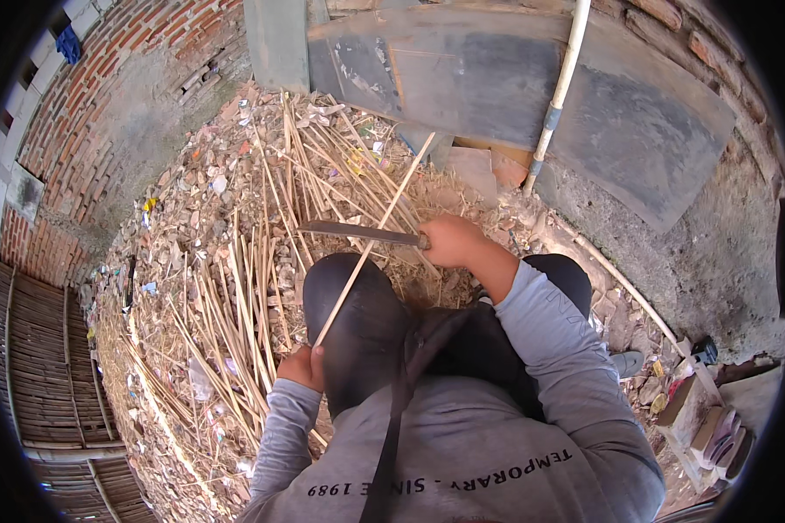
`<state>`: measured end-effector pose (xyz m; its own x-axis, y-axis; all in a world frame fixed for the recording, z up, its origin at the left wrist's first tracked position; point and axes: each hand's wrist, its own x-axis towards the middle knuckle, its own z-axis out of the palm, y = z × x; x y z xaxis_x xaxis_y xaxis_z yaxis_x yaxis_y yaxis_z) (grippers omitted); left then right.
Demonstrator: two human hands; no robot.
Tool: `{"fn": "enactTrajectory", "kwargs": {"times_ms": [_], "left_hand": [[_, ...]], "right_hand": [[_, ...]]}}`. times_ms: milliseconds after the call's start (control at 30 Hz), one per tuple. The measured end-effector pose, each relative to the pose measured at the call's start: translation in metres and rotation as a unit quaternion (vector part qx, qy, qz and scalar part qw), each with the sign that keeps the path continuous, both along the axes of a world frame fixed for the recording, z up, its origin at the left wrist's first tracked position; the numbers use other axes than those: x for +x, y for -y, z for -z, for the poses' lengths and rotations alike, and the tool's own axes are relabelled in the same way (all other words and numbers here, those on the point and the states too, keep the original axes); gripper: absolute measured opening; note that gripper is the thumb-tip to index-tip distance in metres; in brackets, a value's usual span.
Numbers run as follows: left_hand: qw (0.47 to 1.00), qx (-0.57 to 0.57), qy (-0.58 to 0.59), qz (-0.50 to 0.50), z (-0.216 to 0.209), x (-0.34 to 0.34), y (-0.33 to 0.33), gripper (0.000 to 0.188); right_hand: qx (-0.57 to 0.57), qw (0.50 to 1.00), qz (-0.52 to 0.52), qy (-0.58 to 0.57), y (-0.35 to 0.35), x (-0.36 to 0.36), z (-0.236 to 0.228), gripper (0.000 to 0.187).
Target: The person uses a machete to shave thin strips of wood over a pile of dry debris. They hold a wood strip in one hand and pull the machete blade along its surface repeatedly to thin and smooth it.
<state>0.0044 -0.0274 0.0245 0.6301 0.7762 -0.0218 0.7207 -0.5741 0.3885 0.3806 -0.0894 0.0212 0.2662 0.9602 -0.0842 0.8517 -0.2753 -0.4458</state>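
My left hand is closed round the lower end of a thin pale bamboo strip, which slants up and away to the right past my left knee. In my right hand is the handle of a long machete with a dark blade. The blade points left and crosses the strip just beyond my knee; whether its edge touches the strip I cannot tell. Several more bamboo strips lie in a loose heap to the left, and others lie farther ahead.
Rubble and shavings cover the ground. Grey boards lean at the far side, with a white pipe standing against them. A brick wall rises at the far left, above a woven bamboo panel. Wooden pieces lie at the right.
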Motion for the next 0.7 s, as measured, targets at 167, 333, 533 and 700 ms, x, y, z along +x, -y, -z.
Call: {"fn": "enactTrajectory", "kwargs": {"times_ms": [167,333,533,700], "left_hand": [[0.999,-0.013,-0.039,0.018,-0.007,0.007,-0.007,0.041],[0.999,0.007,-0.04,0.016,0.003,0.006,-0.01,0.041],[0.999,-0.022,-0.029,0.014,-0.009,0.01,-0.011,0.042],[1.0,-0.015,0.004,0.017,0.004,0.008,-0.014,0.044]], "right_hand": [[-0.007,0.998,-0.04,-0.044,-0.004,0.005,0.013,0.028],[0.036,0.994,0.053,-0.084,-0.005,0.025,0.017,0.032],[-0.038,0.999,-0.022,-0.03,0.0,0.001,0.004,0.034],[0.004,0.998,-0.022,-0.063,-0.004,0.026,0.019,0.03]]}}
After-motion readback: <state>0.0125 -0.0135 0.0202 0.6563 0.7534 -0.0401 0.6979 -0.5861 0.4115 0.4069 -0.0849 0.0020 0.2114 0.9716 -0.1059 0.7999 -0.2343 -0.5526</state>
